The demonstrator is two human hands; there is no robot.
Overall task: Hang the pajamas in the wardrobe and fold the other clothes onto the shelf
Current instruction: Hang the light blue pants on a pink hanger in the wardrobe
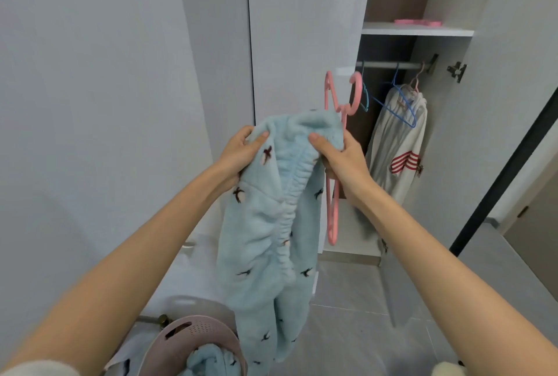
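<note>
Centrally, left hand point(241, 150) grips the blue pajama pants point(265, 224); right hand point(341, 158) clutches their waistband plus a pink hanger point(333, 194).

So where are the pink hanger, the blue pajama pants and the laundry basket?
pink hanger point(359, 92): head view, on its curved hook.
blue pajama pants point(256, 239): head view, on the fleece left of the waistband.
laundry basket point(193, 328): head view, on its perforated rim.

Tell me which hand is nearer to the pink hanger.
Right. The right hand grips the pink hanger together with one side of the blue pajama waistband; the left hand pinches the waistband's other side, to the hanger's left, not touching it.
</note>
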